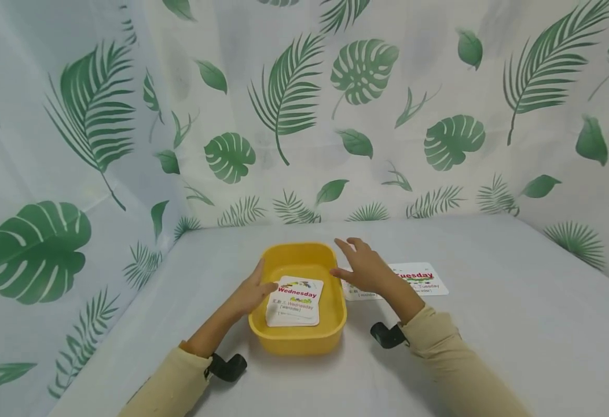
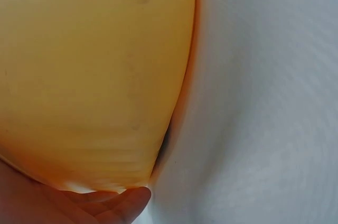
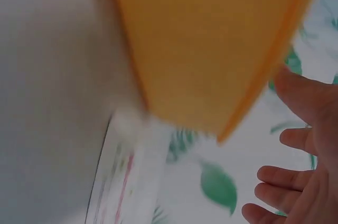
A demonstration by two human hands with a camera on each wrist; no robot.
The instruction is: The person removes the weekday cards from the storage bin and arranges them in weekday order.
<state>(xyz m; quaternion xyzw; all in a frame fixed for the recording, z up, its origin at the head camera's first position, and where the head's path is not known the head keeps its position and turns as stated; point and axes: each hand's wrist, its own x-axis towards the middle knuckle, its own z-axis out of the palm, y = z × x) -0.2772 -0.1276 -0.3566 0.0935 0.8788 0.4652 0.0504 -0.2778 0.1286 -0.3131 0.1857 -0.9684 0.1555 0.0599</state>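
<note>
Okay, both hands are at the yellow tub (image 1: 299, 346), and it looks to be sitting on the table (image 1: 502, 330), with a small stack of Wednesday cards (image 1: 295, 302) lying inside toward its left. Left hand (image 1: 250, 293) is at the left side, thumb over the rim, fingers along the outer wall; whether it truly grips, I can't tell. Right hand (image 1: 365, 270): fingers spread, nothing held, hovering by the right rim.

Step in hand? Looks to me like handling the tub itself, cards loaded, two sides covered. Any shift from here would call for the right fingers to close on that rim and the tub to stay level, so the loose stack doesn't slide.

Now the room: Tuesday card (image 1: 423, 282) lies flat to the right, partly behind the right arm, with another card beside it, tight against the tub; that's the crowded side. Wide open table to the left and in front, while the leafy cloth (image 1: 414, 116) closes off the back.
</note>
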